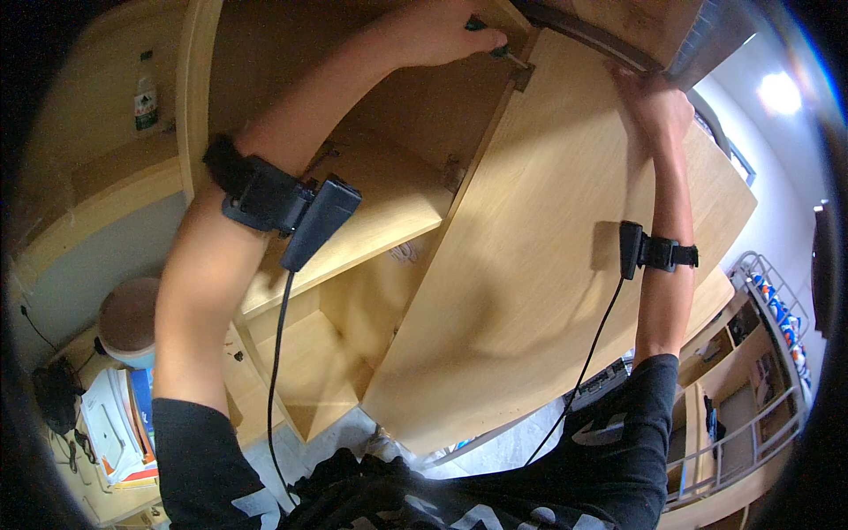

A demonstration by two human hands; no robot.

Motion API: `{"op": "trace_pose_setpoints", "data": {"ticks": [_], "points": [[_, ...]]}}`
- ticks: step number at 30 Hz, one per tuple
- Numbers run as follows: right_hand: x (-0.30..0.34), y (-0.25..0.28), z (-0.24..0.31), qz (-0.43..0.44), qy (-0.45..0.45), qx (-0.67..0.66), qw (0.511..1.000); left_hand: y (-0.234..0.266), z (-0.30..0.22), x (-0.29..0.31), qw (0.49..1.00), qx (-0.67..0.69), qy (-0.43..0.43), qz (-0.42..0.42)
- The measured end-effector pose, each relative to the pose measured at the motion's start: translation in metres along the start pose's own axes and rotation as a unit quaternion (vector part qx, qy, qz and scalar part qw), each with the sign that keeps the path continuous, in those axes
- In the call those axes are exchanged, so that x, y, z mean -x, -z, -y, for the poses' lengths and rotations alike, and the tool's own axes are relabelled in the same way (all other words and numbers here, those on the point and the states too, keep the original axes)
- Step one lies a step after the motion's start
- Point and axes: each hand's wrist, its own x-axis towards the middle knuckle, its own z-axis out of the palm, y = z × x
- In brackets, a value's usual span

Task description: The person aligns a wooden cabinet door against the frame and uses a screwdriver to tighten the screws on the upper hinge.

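Note:
My left hand is raised to the top of the wooden cabinet and closed round a screwdriver with a dark green handle. Its metal shaft reaches toward the upper hinge, at the edge of the wooden door. Whether the tip sits in a screw is too small to tell. Lower along the same edge is a second hinge. The door stands swung out from the cabinet. High on its face, beneath a dark metal beam, my right hand touches the door; its fingers are mostly hidden.
Inside the cabinet is a shelf with open compartments below. A bottle stands on the left shelf. Papers and books lie on the desk at lower left, near a round container. A metal bed frame stands at right.

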Motion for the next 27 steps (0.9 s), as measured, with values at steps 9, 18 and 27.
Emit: {"op": "trace_pose_setpoints", "data": {"ticks": [9, 18, 27], "points": [[0.013, 0.024, 0.026, -0.004, -0.034, -0.04, 0.999, 0.018, -0.003, -0.001, 0.988, -0.036, -0.147, 0.026], [0.007, 0.004, 0.009, -0.079, 0.022, -0.043, 0.996, 0.0, 0.007, -0.009, 0.838, 0.463, 0.232, 0.172], [0.004, 0.005, 0.01, -0.054, 0.003, -0.011, 0.998, -0.009, 0.021, -0.025, 0.939, -0.205, -0.263, 0.08]]}}
